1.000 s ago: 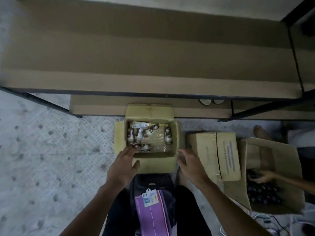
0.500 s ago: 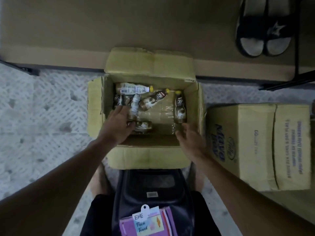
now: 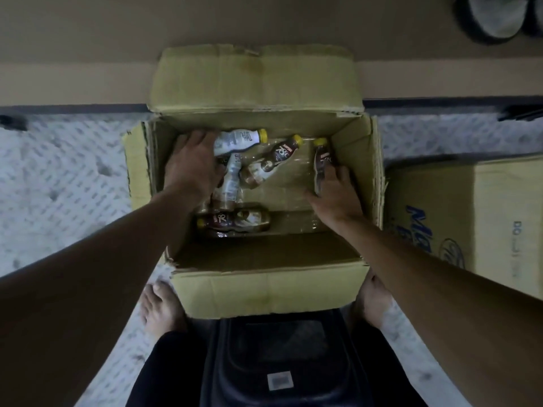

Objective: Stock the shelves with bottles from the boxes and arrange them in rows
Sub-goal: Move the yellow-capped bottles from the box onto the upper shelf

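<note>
Pale embossed floor lies under everything. Well behind both grips, a dark bag sits between the person's legs, and its small white sticker is too blurred to read. A bare foot shows beside it.

Next comes the open cardboard box, which holds the loose bottles lying on their sides on crinkled clear plastic. Just behind the left grip lies the nearest brown bottle, with its yellow cap pointing left and a looped white "R" on its label.

The left hand reaches into the box. Its grip is clamped over the base of the white bottle, whose yellow cap points away to the right and whose grey label print is illegible. Under that grip a second pale bottle slants towards the camera.

Between the two grips lies a tilted brown bottle, with the same "R" mark and a pale picture low on its label.

The right hand lies along the near end of the capped brown bottle, with the thumb spread wide. I cannot tell if that grip has closed.

Right of that grip stands a closed carton, printed with slanted blue letters starting "M", an oval logo and lines of small text.

Beyond both grips the box's far flap leans on the brown shelf. A sandal rests on the shelf at the far right.
</note>
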